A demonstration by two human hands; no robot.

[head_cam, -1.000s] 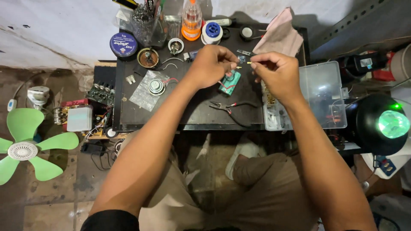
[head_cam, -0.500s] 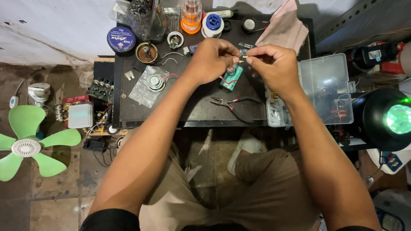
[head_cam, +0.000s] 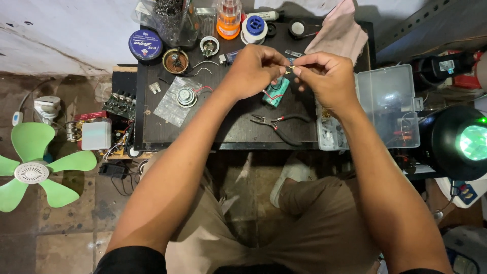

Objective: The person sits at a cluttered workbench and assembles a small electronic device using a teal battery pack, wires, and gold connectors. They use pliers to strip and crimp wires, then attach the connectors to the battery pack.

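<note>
Tiny part pinched between both grips (fingertips).

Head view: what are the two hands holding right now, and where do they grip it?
Both the left hand and right hand pinch a tiny metal part between fingertips, one at each end; its kind cannot be told.

Overall level: moderate, even light; the dark table is rendered readably.
Source: not seen directly; a green glow is given off by the lamp lens at right.
Shadows: soft, cast under the table.
Glare: mild on the plastic bag.
Distortion: wide-angle bending is seen at the edges.
Focus: sharp centrally.
</note>
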